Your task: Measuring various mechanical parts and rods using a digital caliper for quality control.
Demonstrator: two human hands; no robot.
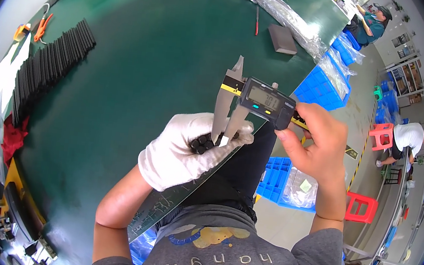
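One bundle of short black rods sits gripped in my gloved left hand at the counter edge, the digital caliper pinched in my right hand closing on it; the long row of black rods looks unmeasured.

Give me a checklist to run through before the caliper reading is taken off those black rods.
1. Left hand grips the black rods: ok.
2. Right hand holds the digital caliper at the slider: ok.
3. Caliper jaws down at the rods: ok.
4. Jaws squarely closed on the rods: cannot tell.
5. Display lit and facing the person: ok.
6. Work held over the green table edge, clear of the rod row: ok.
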